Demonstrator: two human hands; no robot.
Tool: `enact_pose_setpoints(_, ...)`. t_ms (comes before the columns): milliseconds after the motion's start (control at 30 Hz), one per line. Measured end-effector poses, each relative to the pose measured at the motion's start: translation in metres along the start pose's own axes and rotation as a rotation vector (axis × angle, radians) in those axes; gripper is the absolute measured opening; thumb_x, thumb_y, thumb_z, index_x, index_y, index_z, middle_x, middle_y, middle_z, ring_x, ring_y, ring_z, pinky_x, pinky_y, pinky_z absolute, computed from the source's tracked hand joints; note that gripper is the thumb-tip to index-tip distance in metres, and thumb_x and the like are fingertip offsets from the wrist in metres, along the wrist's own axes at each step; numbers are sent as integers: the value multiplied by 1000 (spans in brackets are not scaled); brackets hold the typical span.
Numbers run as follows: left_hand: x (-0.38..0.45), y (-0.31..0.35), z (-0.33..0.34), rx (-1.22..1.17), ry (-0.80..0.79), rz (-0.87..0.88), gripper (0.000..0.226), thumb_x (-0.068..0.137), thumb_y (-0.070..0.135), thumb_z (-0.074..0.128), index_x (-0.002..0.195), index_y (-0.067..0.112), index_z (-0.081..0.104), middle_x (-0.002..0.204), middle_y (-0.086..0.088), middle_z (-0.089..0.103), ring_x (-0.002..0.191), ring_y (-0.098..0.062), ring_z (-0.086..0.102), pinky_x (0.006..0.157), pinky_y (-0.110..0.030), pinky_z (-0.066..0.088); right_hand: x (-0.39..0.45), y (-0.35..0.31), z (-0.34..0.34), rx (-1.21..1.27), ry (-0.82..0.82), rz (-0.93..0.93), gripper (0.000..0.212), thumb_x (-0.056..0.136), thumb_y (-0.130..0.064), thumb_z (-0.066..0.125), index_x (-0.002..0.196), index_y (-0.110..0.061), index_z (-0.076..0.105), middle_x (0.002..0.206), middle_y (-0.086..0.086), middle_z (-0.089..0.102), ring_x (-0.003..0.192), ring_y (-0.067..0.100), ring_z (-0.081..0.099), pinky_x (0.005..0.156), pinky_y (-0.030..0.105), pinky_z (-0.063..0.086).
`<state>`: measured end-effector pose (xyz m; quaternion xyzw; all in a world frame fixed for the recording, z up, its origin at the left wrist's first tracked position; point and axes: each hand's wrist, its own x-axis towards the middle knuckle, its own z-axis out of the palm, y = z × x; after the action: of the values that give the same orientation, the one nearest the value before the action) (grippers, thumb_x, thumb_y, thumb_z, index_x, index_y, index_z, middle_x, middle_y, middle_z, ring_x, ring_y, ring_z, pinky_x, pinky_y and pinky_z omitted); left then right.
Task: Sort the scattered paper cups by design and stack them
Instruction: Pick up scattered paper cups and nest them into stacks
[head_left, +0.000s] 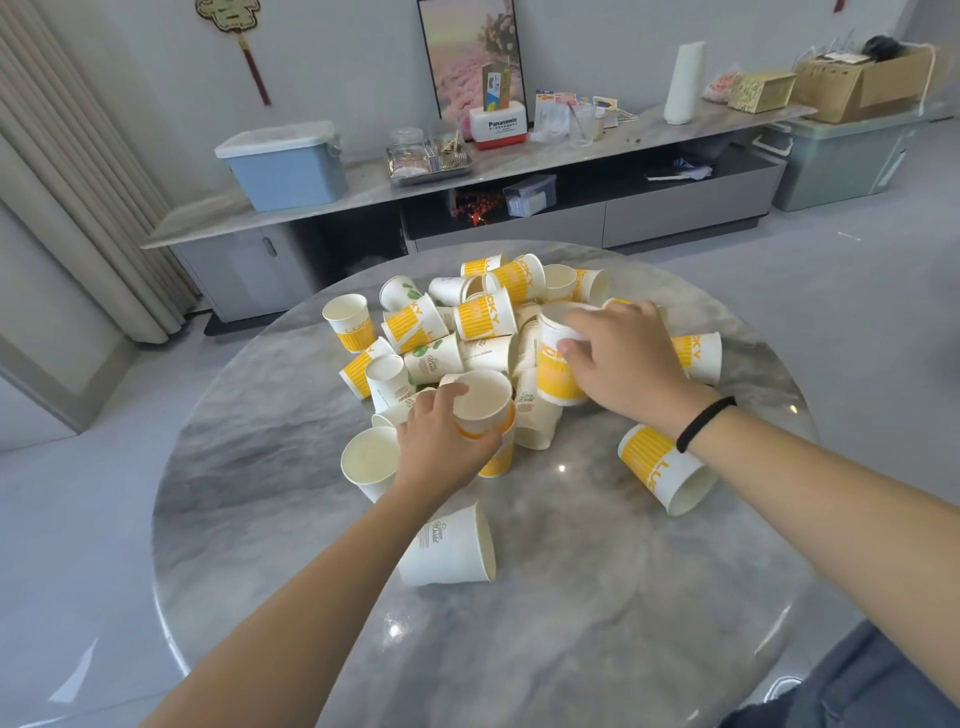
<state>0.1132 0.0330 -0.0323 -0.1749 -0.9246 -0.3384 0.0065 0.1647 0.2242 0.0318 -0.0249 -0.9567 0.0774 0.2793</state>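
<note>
A heap of paper cups (483, 322) lies on the round grey marble table (260, 467): several with yellow stripes and "LUCKY" lettering, several white with green leaves. My left hand (441, 447) grips a short stack of upright yellow cups (485, 400) at the heap's near edge. My right hand (623, 353) grips another yellow cup (556, 369), upside down, just above the heap. A yellow cup (665, 467) lies on its side to the right. A white leaf cup (452, 545) lies on its side between my forearms. One upright cup (369, 462) stands left of my left hand.
A low grey cabinet (519, 171) runs along the far wall with a blue lidded box (285, 166), a tray of jars (431, 156), a white cylinder (683, 83) and cardboard boxes (852, 83). Curtains (67, 182) hang at left. My knee (872, 686) shows at bottom right.
</note>
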Motion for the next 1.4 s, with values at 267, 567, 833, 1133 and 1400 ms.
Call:
enact_pose_setpoints(267,-4,-7,-9,-462,-204,-68,121,60,37,75,147,29,-8,135,-4,44,123,-21,53,106,-44,43,9,-49,37,195,30,-288,22,86,-22,43,84,-14,63,71,3,65,77,29,58,75,32,22)
enact_pose_setpoints(567,6,-17,-15,-463,-260,-78,84,80,10,71,147,20,21,134,2,50,105,-11,63,100,-38,49,-4,-40,73,102,-631,-251,23,97,-18,39,104,-10,60,106,13,62,109,30,44,92,39,37)
enact_pose_setpoints(833,27,-3,-21,-137,-188,-30,56,84,7,54,137,18,42,138,-7,43,122,-21,49,94,-23,38,17,-8,62,250,-223,-56,28,90,-23,44,97,-11,68,99,7,65,103,29,50,86,37,39)
enact_pose_setpoints(1133,80,53,8,73,-196,70,34,87,20,49,118,22,62,137,-1,51,131,-19,42,109,-40,20,21,49,80,100,-635,324,35,93,-33,47,127,-29,56,134,15,45,121,35,49,98,39,44)
enact_pose_setpoints(1400,104,70,45,170,-321,18,34,87,19,49,118,22,61,133,-4,51,125,-24,47,106,-40,26,22,59,73,92,-521,221,29,92,-19,49,116,-17,64,119,11,60,106,30,58,84,35,46)
